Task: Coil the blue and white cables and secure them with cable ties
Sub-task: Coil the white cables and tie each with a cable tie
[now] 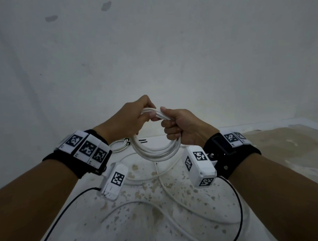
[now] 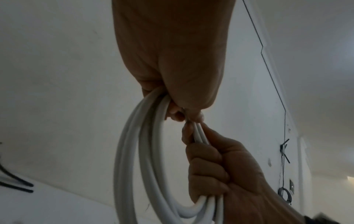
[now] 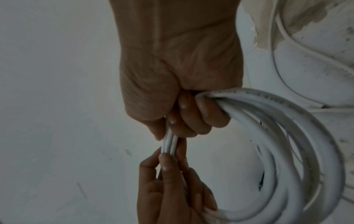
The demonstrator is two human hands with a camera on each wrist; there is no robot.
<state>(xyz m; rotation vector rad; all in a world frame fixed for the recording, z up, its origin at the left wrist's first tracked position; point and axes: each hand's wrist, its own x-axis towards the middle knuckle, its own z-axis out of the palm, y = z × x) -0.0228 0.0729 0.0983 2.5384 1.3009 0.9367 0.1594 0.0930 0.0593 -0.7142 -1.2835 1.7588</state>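
A white cable coil (image 1: 153, 149) of several loops hangs in the air above the table, held between both hands. My left hand (image 1: 145, 115) grips the top of the loops from the left, thumb over the strands. My right hand (image 1: 168, 120) is curled round the same bundle just to the right, with the coil passing through its fist. In the left wrist view the white cable coil (image 2: 134, 151) hangs below my left hand (image 2: 178, 112), and the right hand (image 2: 216, 166) clutches it lower down. In the right wrist view the white cable coil (image 3: 283, 136) curves right. No blue cable is in view.
The loose tail of white cable (image 1: 162, 183) trails over the speckled white table (image 1: 176, 219). A small tied white bundle (image 1: 119, 146) and black cable ties (image 1: 143, 141) lie behind the coil by the wall. A brown worn patch (image 1: 281, 148) lies at the right.
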